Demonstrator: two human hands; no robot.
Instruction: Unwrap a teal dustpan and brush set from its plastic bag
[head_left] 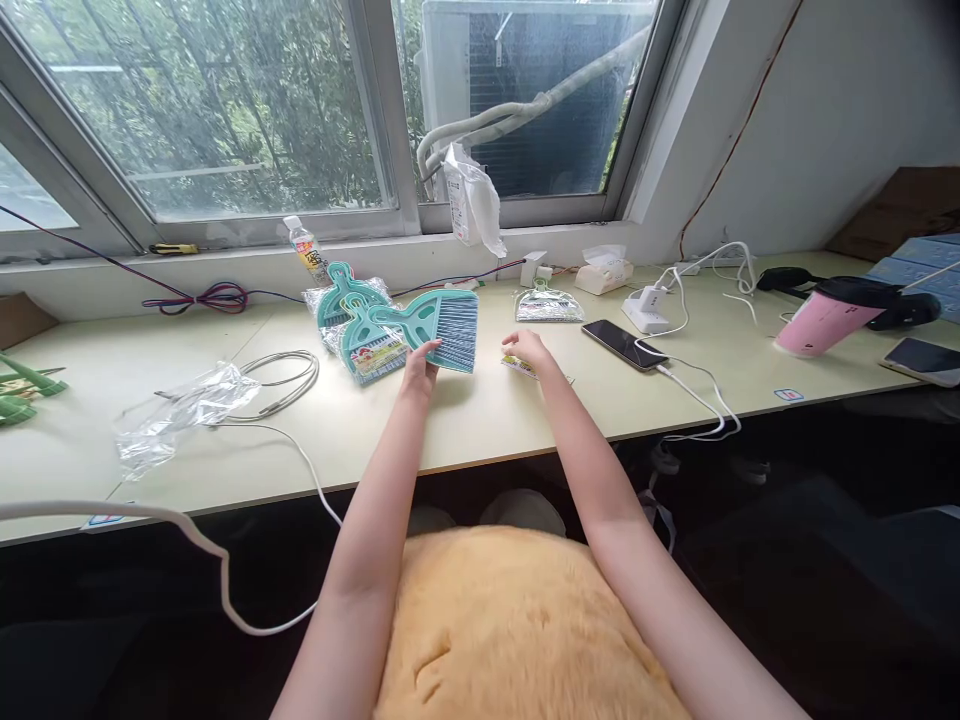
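My left hand (pixel 421 367) is closed around the lower edge of a teal hand brush (pixel 454 332), raised over the table with its grey bristles facing right. Just left of it stand wrapped teal brush-and-dustpan sets (pixel 352 308), one bearing a printed label (pixel 377 358). My right hand (pixel 529 350) is low over the tabletop, its fingers bent together at a small printed card (pixel 519 365) that is partly covered by the hand. Behind it lies another packaged brush set (pixel 549 306) in clear wrap.
On the right are a phone (pixel 624 345) with a white cable, a power strip (pixel 645 310), tissues (pixel 604 270) and a tilted pink cup (pixel 834 318). Leftward lie crumpled plastic wrap (pixel 180 412) and a coiled cable (pixel 289 385). A bottle (pixel 306 250) stands by the window.
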